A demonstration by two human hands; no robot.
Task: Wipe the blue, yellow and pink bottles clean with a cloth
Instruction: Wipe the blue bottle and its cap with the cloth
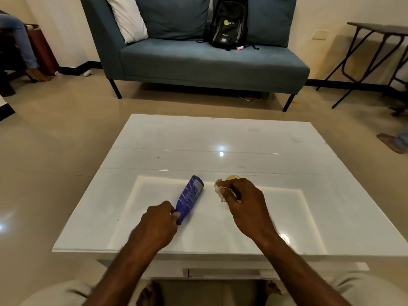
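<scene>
Only a sliver of the yellow bottle (232, 177) shows beyond the right grip (244, 202), which buries most of the cloth (218, 188). The left grip (159, 220) hides the near end of the blue bottle (190, 196).

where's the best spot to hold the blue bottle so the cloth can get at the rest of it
Probably the narrow near end, coming from the near left. The blue bottle tapers toward the person with its wide end pointing away, and the left hand pinches that tip, leaving the labelled body free for the cloth held in the right hand.
</scene>
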